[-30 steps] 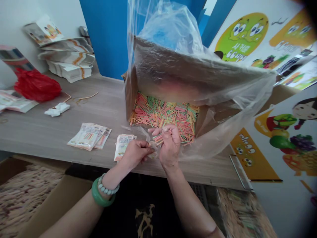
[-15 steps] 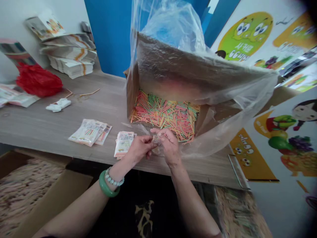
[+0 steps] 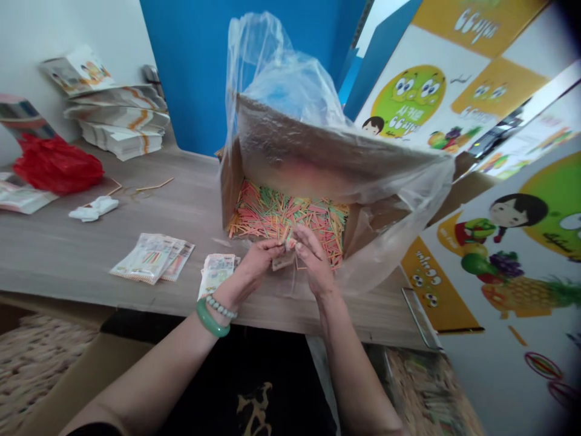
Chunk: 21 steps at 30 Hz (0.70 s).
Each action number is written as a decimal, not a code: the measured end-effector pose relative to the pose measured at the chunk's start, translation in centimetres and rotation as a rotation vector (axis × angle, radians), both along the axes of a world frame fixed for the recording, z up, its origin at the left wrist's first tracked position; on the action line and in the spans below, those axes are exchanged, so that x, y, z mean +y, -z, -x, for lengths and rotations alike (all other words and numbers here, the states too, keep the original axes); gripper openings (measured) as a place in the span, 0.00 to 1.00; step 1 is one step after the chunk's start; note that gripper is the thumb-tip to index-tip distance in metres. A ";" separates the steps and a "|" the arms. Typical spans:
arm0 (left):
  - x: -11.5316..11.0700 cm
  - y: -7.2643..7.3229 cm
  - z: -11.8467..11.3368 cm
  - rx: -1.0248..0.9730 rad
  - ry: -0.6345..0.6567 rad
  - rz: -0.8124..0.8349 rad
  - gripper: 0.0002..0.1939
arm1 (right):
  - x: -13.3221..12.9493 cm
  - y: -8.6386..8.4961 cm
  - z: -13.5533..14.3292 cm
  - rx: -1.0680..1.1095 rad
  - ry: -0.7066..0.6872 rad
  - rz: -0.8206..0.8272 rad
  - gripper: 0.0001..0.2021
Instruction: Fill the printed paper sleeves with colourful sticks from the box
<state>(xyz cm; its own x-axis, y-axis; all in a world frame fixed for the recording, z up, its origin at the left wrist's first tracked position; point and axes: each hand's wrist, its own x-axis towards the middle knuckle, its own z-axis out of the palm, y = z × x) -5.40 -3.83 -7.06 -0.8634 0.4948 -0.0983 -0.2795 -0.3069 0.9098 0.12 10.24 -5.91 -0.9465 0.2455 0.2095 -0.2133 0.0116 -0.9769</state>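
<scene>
Two hands, the left hand [image 3: 258, 261] and right hand [image 3: 313, 260], are pinching one small packet [image 3: 284, 260] between their fingers. Several filled packets [image 3: 154, 259] are lying beside them, and plenty of sticks [image 3: 281, 215] are waiting in the box [image 3: 229, 181].

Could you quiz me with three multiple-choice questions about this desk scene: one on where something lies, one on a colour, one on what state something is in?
1. Where do the coloured sticks lie?
A. in the cardboard box lined with clear plastic
B. on the floor
C. on the paper stack

2. What colour is the crumpled bag at the far left of the table?
A. blue
B. red
C. black

3. What are the two hands doing?
A. resting flat on the table
B. together holding a small packet
C. hanging at the sides

Answers: 1 A, the sticks fill the bottom of the box. 2 B, the bag is bright red. 3 B, the left hand and right hand meet on the small packet.
</scene>
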 end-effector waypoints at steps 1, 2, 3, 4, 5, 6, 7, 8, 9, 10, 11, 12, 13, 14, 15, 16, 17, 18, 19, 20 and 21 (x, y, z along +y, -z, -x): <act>0.3 0.1 0.3 -0.033 0.015 -0.045 0.10 | 0.4 0.2 -0.1 -0.003 0.040 0.013 0.19; 0.5 0.2 0.4 -0.047 0.021 -0.082 0.11 | 0.7 0.4 -0.2 -0.010 0.077 0.020 0.18; 0.6 0.3 0.5 -0.048 0.022 -0.109 0.12 | 0.9 0.7 -0.4 -0.026 0.102 0.017 0.17; 0.7 0.4 0.6 -0.045 0.023 -0.128 0.12 | 1.0 1.2 -0.5 -0.049 0.112 0.009 0.15; 0.8 0.5 0.5 -0.046 0.024 -0.141 0.12 | 1.0 1.6 -0.5 -0.075 0.112 -0.003 0.13; 0.8 0.6 0.5 -0.050 0.025 -0.151 0.12 | 0.9 2.0 -0.5 -0.098 0.114 -0.023 0.11; 0.8 0.6 0.3 -0.056 0.031 -0.159 0.12 | 0.7 2.4 -0.5 -0.112 0.129 -0.049 0.08; 0.8 0.6 0.2 -0.062 0.040 -0.169 0.13 | 0.6 2.7 -0.4 -0.118 0.156 -0.076 0.05; 0.7 0.4 0.0 -0.066 0.046 -0.178 0.13 | 0.4 2.9 -0.4 -0.113 0.189 -0.096 0.04; 0.6 0.2 -0.2 -0.062 0.051 -0.184 0.14 | 0.2 2.9 -0.4 -0.100 0.219 -0.101 0.05; 0.5 0.0 -0.4 -0.049 0.050 -0.182 0.14 | 0.0 2.9 -0.4 -0.082 0.237 -0.091 0.07; 0.3 -0.3 -0.7 -0.032 0.043 -0.170 0.14 | -0.3 2.9 -0.6 -0.065 0.238 -0.068 0.07; 0.1 -0.6 -1.1 -0.010 0.035 -0.147 0.14 | -0.7 2.8 -0.8 -0.056 0.225 -0.038 0.07; -0.3 -0.9 -1.4 0.012 0.024 -0.116 0.14 | -1.1 2.8 -1.1 -0.057 0.204 -0.012 0.07; -0.7 -1.1 -1.8 0.030 0.014 -0.082 0.13 | -1.7 2.8 -1.4 -0.067 0.184 0.008 0.07; -1.3 -1.3 -2.1 0.039 0.002 -0.048 0.13 | -2.3 2.8 -1.7 -0.083 0.163 0.022 0.07; -1.9 -1.3 -2.4 0.041 -0.013 -0.020 0.12 | -3.0 2.9 -2.0 -0.099 0.139 0.038 0.07; -2.7 -1.3 -2.6 0.039 -0.032 0.005 0.12 | -3.8 3.1 -2.3 -0.117 0.111 0.056 0.07; -3.6 -1.2 -2.7 0.035 -0.056 0.028 0.11 | -4.7 3.2 -2.5 -0.136 0.071 0.076 0.07; -4.5 -1.1 -2.9 0.033 -0.080 0.049 0.11 | -5.5 3.4 -2.8 -0.155 0.026 0.095 0.07; -5.4 -1.0 -3.1 0.036 -0.096 0.070 0.11 | -6.4 3.7 -3.0 -0.174 -0.025 0.109 0.07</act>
